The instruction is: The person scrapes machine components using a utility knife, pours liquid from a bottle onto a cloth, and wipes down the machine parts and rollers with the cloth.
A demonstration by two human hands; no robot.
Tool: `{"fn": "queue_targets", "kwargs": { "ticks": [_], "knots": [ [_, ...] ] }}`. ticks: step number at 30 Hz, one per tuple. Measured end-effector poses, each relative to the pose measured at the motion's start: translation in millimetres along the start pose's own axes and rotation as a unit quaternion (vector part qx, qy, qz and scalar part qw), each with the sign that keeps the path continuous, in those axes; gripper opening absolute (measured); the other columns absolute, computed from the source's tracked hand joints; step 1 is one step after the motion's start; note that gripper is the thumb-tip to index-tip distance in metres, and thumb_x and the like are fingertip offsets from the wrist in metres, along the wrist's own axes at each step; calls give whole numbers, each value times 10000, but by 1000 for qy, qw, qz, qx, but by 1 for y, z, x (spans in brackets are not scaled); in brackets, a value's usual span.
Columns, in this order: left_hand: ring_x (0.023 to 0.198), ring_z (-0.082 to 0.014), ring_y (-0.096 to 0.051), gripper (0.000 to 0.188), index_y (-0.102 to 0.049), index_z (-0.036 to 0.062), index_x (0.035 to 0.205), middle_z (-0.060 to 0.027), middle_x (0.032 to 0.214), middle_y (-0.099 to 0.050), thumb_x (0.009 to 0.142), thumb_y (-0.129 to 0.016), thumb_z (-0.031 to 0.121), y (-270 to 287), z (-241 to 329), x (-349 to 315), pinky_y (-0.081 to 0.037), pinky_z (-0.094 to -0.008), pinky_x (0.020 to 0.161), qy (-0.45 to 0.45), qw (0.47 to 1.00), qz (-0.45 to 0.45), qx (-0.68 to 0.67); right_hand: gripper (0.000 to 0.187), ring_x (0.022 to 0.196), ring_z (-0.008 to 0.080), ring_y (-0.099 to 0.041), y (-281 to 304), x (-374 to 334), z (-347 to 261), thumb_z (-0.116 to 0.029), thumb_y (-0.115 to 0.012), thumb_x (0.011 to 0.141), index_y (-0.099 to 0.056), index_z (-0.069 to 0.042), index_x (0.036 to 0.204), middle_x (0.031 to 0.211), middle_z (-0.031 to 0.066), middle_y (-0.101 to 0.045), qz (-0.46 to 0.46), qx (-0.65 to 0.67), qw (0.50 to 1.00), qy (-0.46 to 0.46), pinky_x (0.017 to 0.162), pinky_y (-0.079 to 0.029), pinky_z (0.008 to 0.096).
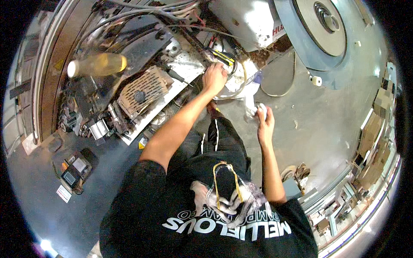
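Note:
My left hand (214, 78) reaches over the white work surface (187, 61), fingers curled down beside a slim yellow-and-black tool (223, 57) and a coil of black cable (234, 64). Its fingertips are hidden, so what lies under them cannot be made out. To its left rests a screwdriver (176, 76) with a black handle. My right hand (265, 122) is raised over the floor, thumb and fingers pinched on a thin, crumpled white piece (250, 103), blurred, that hangs toward the surface's edge.
A bottle of yellow liquid (101, 65) stands left, near a slotted beige cover (144, 91) with a black knob. A large reel (320, 21) is at the upper right. A small device (75, 172) sits on the floor at left. Cardboard (373, 133) is stacked far right.

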State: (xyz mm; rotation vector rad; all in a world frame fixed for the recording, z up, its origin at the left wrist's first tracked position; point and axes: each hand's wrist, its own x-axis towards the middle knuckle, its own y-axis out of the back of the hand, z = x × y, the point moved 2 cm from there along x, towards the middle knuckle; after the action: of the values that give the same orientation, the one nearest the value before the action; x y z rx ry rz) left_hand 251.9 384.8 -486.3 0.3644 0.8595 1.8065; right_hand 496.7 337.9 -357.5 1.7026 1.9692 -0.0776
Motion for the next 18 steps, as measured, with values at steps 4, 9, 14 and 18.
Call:
{"fn": "queue_targets", "kwargs": {
  "ticks": [4,9,14,18],
  "knots": [
    [910,-371,-712,343,-620,22,1167,-234,943,-715,889,-558,213,-89,23,88,-547,-512,792,64,967,-148,197,256,833,98,-538,86,5,30,-205,-685,963,-578,-1,1075,961,24,-593,70,12,997,-33,741,-476,271],
    [1022,-335,-698,445,-528,3,1317,-205,1112,-700,938,-530,235,-164,37,135,-552,-456,874,190,936,-208,211,222,811,116,-531,164,0,80,-226,-676,965,-596,-25,1014,913,16,-568,135,-37,987,-77,749,-455,277],
    [1052,-373,-677,603,-356,94,1461,-266,1244,-576,941,-569,310,-184,54,143,-555,-497,845,358,913,-132,142,273,772,95,-505,175,0,89,-307,-677,971,-580,-53,938,821,-9,-578,181,0,979,-93,713,-420,261],
    [978,-373,-693,513,-369,159,1437,-258,1290,-512,961,-536,251,-166,60,142,-560,-499,805,355,923,-85,122,268,764,90,-495,163,18,79,-286,-690,964,-571,-49,931,814,-10,-569,157,27,984,-81,706,-418,259]
  ]
}}
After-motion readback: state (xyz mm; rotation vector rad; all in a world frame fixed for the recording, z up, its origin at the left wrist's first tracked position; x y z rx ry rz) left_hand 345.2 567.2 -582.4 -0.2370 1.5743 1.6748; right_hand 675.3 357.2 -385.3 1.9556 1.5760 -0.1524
